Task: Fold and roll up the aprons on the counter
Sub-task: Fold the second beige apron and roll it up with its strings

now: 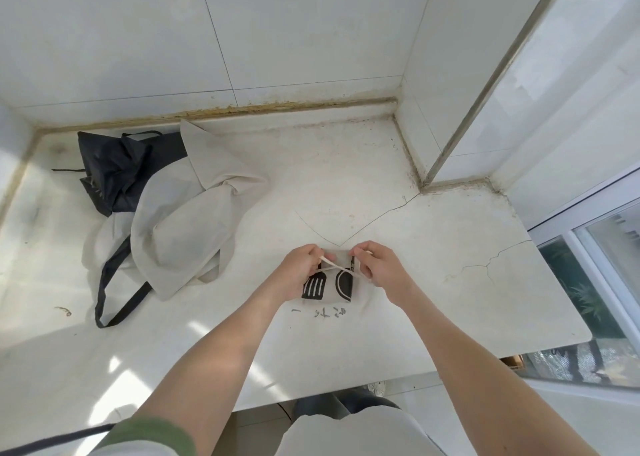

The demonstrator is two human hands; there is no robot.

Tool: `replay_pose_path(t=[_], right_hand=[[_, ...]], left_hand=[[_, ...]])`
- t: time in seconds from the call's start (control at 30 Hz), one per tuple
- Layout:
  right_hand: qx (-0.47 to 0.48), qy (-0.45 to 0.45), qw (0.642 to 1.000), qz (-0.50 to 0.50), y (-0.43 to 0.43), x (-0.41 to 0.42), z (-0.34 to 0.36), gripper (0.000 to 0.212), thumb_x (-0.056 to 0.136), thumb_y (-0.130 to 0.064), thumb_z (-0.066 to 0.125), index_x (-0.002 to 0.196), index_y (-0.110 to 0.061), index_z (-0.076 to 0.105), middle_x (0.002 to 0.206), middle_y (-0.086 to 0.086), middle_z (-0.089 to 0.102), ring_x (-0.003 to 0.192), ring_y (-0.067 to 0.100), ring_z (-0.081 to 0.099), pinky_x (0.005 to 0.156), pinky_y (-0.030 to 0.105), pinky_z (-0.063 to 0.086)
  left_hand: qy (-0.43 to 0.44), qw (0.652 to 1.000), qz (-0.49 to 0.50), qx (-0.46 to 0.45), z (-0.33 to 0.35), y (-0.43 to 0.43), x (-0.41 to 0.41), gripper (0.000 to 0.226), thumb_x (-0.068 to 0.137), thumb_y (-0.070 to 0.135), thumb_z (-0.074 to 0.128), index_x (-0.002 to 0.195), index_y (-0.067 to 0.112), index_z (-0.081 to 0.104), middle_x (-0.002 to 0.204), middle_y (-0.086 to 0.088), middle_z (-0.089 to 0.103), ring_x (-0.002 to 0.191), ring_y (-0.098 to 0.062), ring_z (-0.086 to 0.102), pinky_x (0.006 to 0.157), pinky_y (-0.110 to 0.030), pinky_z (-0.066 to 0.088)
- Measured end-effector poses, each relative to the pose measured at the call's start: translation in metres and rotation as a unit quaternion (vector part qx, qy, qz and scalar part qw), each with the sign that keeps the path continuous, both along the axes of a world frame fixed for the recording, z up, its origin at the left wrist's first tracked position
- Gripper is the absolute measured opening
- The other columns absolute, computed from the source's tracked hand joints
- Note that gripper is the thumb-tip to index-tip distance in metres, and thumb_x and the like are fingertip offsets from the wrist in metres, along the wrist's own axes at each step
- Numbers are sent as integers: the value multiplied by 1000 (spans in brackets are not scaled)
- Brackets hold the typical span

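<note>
Along the back stands a white tiled wall (138, 39), and its seam with the counter is stained brownish. In the far left corner a dark apron (114, 175) lies crumpled, with a cream apron (187, 220) heaped loosely against and partly over it. A dark strap (107, 292) loops out toward the front edge.

Near the middle of the pale counter (433, 310) sits a small rolled apron (332, 284), cream with black kitchen-tool prints. The left hand (299, 272) and right hand (381, 268) flank it, each pinching an end of a thin cream tie (337, 267) that crosses over the roll. Whether a knot has formed I can't quite make out. Faint dark marks (318, 311) sit on the surface just in front.

Further right, cracks (485, 265) run through the counter. Beyond its edge is a window (609, 247) with green leaves behind the glass.
</note>
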State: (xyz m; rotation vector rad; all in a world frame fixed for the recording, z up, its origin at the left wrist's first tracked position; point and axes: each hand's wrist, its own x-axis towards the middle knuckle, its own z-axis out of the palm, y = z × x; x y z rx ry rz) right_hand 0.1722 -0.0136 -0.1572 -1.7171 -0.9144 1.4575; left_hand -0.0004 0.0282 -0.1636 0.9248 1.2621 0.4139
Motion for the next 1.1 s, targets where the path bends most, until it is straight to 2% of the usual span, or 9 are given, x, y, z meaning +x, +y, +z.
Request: replay_pose_path(t=[0.17, 0.3, 0.43, 0.57, 0.67, 0.87, 0.97, 1.03, 1.1], right_hand=[[27, -182, 974, 134, -1, -2, -5, 25, 85, -39, 66, 75, -24, 48, 71, -10, 48, 65, 7, 42, 61, 22, 32], [59, -194, 964, 174, -1, 0, -4, 21, 91, -16, 58, 77, -26, 46, 75, -12, 48, 67, 3, 40, 60, 12, 32], [73, -219, 953, 198, 1, 0, -5, 17, 92, 1, 42, 84, -14, 46, 72, -1, 43, 69, 16, 35, 58, 22, 29], [82, -290, 926, 229, 6, 1, -12, 18, 93, 5, 39, 87, -9, 50, 75, 1, 41, 67, 18, 36, 55, 23, 27], [97, -313, 909, 257, 10, 5, -22, 15, 94, 2, 47, 95, 1, 62, 82, 4, 45, 84, 20, 39, 67, 23, 26], [60, -291, 938, 176, 12, 15, -15, 14, 93, -11, 54, 91, -6, 67, 101, -3, 49, 98, 14, 37, 87, 24, 28], [43, -121, 988, 87, 9, 7, 4, 19, 96, -22, 54, 82, -11, 60, 89, -3, 54, 83, 8, 47, 76, 21, 33], [44, -22, 998, 32, 6, 3, 14, 26, 98, -23, 52, 74, -14, 58, 73, -10, 59, 64, -1, 50, 63, 13, 36], [52, 48, 997, 3, 4, 0, 15, 23, 98, -19, 51, 80, -12, 62, 78, -10, 67, 67, -4, 57, 64, 10, 42]], left_hand=[[-92, 991, 28, -93, 4, 2, -4, 31, 102, 2, 30, 76, 9, 47, 81, 1, 71, 45, -3, 32, 44, -14, 26], [-88, 987, 72, -112, 5, 8, 1, 36, 93, -9, 26, 69, 15, 37, 72, -1, 71, 37, -5, 29, 38, -15, 20], [-9, 988, 97, -116, 10, 16, 10, 36, 91, -7, 26, 65, 14, 38, 73, -4, 58, 29, -4, 21, 32, -16, 14], [88, 987, 110, -82, 14, 13, 11, 35, 92, 0, 32, 62, 13, 41, 64, 1, 54, 44, -11, 27, 39, -20, 18], [65, 993, 78, -60, 15, 14, 10, 32, 101, 11, 34, 75, 10, 54, 67, 4, 64, 45, -7, 35, 35, -17, 23], [-35, 983, 143, -109, 7, 12, 18, 12, 98, 10, 52, 100, 3, 62, 88, -5, 67, 35, -1, 26, 34, -14, 17], [-64, 984, 131, -101, 5, 9, 21, 22, 99, 9, 48, 115, 4, 63, 88, -2, 62, 33, 0, 27, 34, -14, 15], [-75, 987, 111, -91, 9, 8, 24, 21, 100, 9, 47, 113, 11, 62, 85, 1, 62, 32, 1, 33, 34, -13, 15], [-58, 992, 86, -70, 17, 6, 26, 16, 99, 10, 48, 107, 17, 61, 80, 4, 61, 33, 4, 38, 34, -13, 18]])
